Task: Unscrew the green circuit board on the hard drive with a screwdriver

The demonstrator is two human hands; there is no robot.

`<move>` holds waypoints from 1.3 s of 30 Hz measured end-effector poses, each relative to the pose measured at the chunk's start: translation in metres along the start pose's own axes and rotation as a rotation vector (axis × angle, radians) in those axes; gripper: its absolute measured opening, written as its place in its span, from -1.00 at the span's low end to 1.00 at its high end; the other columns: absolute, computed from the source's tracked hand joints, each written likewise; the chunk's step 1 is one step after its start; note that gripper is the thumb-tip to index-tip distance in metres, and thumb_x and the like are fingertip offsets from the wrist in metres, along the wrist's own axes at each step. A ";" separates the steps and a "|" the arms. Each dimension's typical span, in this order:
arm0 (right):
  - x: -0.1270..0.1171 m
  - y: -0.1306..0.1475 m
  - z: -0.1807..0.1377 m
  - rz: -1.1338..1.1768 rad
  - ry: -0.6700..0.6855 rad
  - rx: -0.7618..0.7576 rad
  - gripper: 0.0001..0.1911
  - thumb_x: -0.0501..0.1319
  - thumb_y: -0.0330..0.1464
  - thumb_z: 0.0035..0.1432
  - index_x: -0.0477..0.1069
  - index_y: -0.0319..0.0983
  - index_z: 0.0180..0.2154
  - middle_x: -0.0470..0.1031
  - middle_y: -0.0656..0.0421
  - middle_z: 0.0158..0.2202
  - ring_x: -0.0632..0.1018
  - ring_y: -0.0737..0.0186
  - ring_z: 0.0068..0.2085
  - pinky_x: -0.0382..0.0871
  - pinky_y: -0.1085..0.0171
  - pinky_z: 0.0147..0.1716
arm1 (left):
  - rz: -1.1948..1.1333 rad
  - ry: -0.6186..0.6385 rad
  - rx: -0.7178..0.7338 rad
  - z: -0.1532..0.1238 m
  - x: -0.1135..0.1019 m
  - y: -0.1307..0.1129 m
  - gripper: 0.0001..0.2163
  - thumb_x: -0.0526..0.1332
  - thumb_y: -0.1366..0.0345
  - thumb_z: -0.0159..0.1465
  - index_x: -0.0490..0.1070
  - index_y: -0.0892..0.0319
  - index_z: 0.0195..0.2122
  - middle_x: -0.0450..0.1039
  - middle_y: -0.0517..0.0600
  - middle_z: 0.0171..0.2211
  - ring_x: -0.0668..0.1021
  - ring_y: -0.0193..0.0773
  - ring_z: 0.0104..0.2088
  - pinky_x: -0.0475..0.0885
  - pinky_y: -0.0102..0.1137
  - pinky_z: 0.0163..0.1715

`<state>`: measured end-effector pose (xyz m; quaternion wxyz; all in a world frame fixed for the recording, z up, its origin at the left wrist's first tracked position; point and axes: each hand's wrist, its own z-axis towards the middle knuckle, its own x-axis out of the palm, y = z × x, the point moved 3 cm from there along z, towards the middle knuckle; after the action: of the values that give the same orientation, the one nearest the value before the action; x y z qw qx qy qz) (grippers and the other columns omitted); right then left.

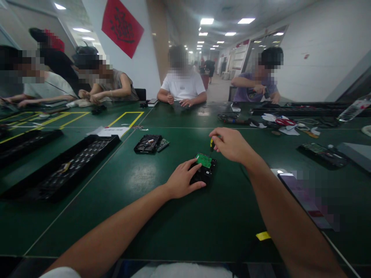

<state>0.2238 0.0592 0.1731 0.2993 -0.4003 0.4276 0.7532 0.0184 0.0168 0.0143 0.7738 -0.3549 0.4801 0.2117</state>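
Note:
A black hard drive (209, 171) with a green circuit board (204, 160) on its upper face lies flat on the green table. My left hand (183, 178) is over its left side, fingers on top and thumb along the near edge, holding it against the table. Pinched in my right hand (228, 143) is a yellow-and-black screwdriver (212, 145). It stands nearly upright, its tip down at the board's right part; whether it sits in a screw is too small to tell. Left of the drive lie a black drive casing (147, 144) and a loose circuit board (163, 145).
Long black trays (78, 162) lie on the left. To the right are a phone (304, 197), a black device (323, 155) and a grey box (356, 154). Cables and a red-handled item (285, 122) lie farther back. Several people sit across the table (139, 227).

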 end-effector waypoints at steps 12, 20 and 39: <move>-0.003 -0.003 -0.003 0.005 -0.055 0.040 -0.87 0.29 -0.29 0.37 0.55 -0.22 -0.16 0.70 0.09 -0.29 0.66 0.13 -0.31 0.42 0.21 -0.21 | -0.007 -0.003 0.001 -0.001 0.000 0.001 -0.21 0.18 -0.29 0.42 0.20 0.09 0.51 0.14 0.26 0.49 0.32 0.24 0.43 0.31 0.14 0.38; -0.002 0.003 0.000 -0.092 -0.036 -0.079 -0.73 0.10 -0.45 0.43 0.59 -0.25 -0.07 0.70 0.00 -0.08 0.64 0.09 -0.11 0.40 0.18 -0.04 | 0.002 -0.002 -0.008 -0.001 -0.002 -0.001 -0.22 0.19 -0.29 0.42 0.20 0.07 0.51 0.15 0.24 0.49 0.32 0.23 0.43 0.30 0.13 0.39; -0.001 0.003 -0.001 -0.019 -0.033 -0.067 -0.76 0.14 -0.45 0.40 0.60 -0.24 -0.10 0.70 0.04 -0.11 0.65 0.19 -0.31 0.44 0.21 -0.18 | -0.007 0.003 -0.005 0.000 -0.001 -0.001 -0.22 0.19 -0.30 0.42 0.19 0.07 0.51 0.14 0.24 0.49 0.32 0.24 0.43 0.29 0.14 0.39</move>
<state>0.2227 0.0567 0.1744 0.2997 -0.4018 0.3932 0.7708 0.0187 0.0163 0.0156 0.7730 -0.3590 0.4792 0.2097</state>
